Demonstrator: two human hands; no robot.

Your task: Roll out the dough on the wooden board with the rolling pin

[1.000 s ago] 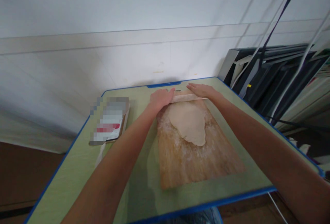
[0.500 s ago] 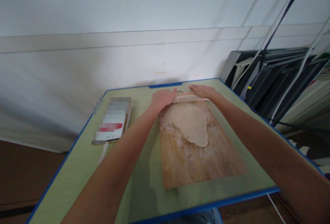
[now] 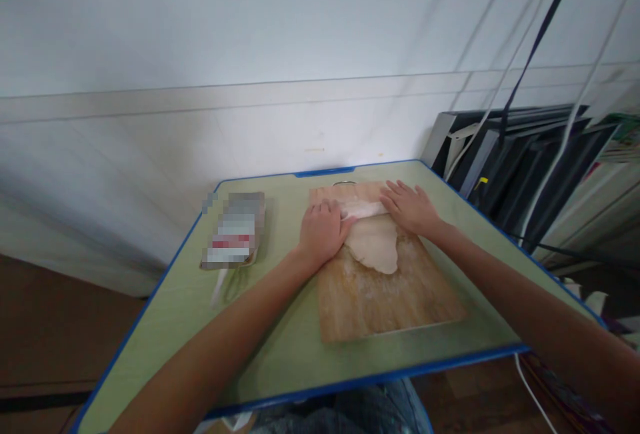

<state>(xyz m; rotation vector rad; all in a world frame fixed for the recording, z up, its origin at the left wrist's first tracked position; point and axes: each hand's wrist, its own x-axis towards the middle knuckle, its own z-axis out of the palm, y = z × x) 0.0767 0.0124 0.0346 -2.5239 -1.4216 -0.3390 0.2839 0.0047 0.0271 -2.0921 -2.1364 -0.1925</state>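
Note:
A pale rolling pin (image 3: 364, 209) lies across the far part of a sheet of dough (image 3: 376, 247) on a floury wooden cutting board (image 3: 387, 311). My left hand (image 3: 321, 231) is closed over the pin's left end, its thumb pointing inward along the pin. At the right end my right hand (image 3: 410, 209) holds the pin down under its palm, fingers reaching forward. Both ends of the pin are hidden by the hands. The dough's near edge is uneven and narrows toward me.
The board rests on a green table (image 3: 280, 334) with a blue rim. Left of the board is a blurred package (image 3: 234, 229) with a white strip-like thing (image 3: 219, 287) below it. A white wall stands behind; dark flat panels (image 3: 530, 161) lean at the right, near hanging cords.
Both hands have drawn the rolling pin back toward me, from the board's far end onto the dough. My right hand's fingers are more spread. The view has shifted slightly.

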